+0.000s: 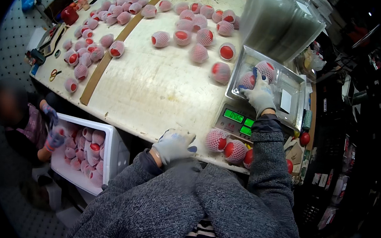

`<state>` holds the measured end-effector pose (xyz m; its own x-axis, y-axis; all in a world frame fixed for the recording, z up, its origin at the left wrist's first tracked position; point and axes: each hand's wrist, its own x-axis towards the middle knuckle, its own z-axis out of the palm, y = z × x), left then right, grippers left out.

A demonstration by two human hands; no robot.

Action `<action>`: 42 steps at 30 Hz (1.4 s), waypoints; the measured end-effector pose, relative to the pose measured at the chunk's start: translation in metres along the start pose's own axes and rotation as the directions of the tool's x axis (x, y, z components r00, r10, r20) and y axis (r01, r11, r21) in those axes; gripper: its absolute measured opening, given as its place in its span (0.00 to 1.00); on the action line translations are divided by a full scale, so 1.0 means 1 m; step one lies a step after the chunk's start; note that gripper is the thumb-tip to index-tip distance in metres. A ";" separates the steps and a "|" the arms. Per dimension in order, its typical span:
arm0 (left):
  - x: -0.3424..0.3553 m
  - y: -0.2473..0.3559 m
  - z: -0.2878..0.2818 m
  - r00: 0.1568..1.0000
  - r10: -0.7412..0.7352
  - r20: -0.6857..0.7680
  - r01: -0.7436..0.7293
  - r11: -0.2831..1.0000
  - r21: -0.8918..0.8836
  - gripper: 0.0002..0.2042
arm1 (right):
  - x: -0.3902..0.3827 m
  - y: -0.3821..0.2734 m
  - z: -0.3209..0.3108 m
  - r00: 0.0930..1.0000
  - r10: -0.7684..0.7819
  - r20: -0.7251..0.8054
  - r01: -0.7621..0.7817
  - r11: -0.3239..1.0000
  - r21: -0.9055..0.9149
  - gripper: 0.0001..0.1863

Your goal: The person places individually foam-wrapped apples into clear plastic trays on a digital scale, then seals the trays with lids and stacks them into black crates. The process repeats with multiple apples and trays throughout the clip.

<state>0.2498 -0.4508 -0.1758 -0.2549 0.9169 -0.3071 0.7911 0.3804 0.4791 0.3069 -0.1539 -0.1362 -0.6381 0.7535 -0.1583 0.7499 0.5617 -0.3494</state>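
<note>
Fruit-packing workroom, as suggested by net-sleeved red fruits (205, 37) spread over a broad worktable (157, 82), digital scale (233, 117) placed near its edge, clear plastic containers (271, 26) stacked, foam box (117, 151) filled.

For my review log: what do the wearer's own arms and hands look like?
The left hand and right hand wear whitish gloves with bluish patches on the fingers. The sleeves are dark grey, flecked and knit-like, with darker, plainer cuffs.
</note>
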 end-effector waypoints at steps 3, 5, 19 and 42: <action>0.005 -0.002 0.000 1.000 -0.002 0.030 0.002 1.000 -0.007 0.25 | 0.007 0.006 0.008 0.998 -0.015 -0.068 0.017 1.000 0.025 0.47; 0.011 -0.004 0.000 1.000 0.022 0.020 -0.022 1.000 0.017 0.25 | 0.007 0.008 0.001 0.996 -0.052 -0.069 0.059 0.993 0.103 0.46; 0.079 -0.036 -0.027 0.998 0.026 -0.054 -0.023 0.998 0.051 0.25 | -0.003 0.058 -0.065 0.973 -0.232 0.006 0.232 0.973 0.000 0.21; 0.252 0.011 -0.059 0.650 -0.216 -0.729 -0.721 0.128 -0.681 0.32 | -0.005 0.058 0.010 0.898 0.044 -0.438 0.056 0.976 0.213 0.44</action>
<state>0.1618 -0.2086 -0.1996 -0.7416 0.6018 0.2964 -0.0935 -0.5303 0.8427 0.3517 -0.1286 -0.1654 -0.4637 0.8510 0.2464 0.6591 0.5172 -0.5460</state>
